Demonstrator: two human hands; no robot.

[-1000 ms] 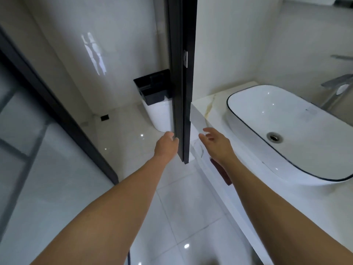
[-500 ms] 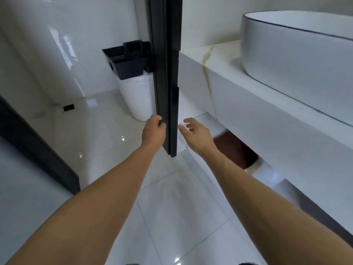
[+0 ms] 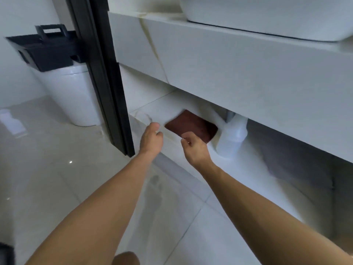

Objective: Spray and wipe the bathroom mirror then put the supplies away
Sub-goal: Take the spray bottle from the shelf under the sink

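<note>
Both arms are out in front, low down, reaching under the vanity toward the open shelf (image 3: pixel 254 165) beneath the bench (image 3: pixel 238 60). This looks like the gathering step: the supplies sit on that shelf and neither is in hand yet.

The dark red cloth (image 3: pixel 191 125) lies flat, folded, on the shelf's left part. Just to its right stands a white bottle (image 3: pixel 232 139), upright, its top tucked into the shadow under the bench so the head of it cannot be made out. Cloth and bottle sit close together, though whether they touch cannot be told.

The left hand (image 3: pixel 150 139) hovers at the shelf's front edge, just left of the cloth, fingers loosely curled and holding nothing. The right hand (image 3: pixel 194 148) sits over the cloth's near edge, fingers bent inward with the thumb near them, a pinch forming but nothing gripped that can be seen.

Next move, by my reading: close the right fingers on the cloth's near edge and lift it out, then send a hand to the bottle's body. The overhang is low, so the bottle probably has to slide forward before it can rise. The black door frame (image 3: pixel 103 77) stands close on the left, crowding that arm.
</note>
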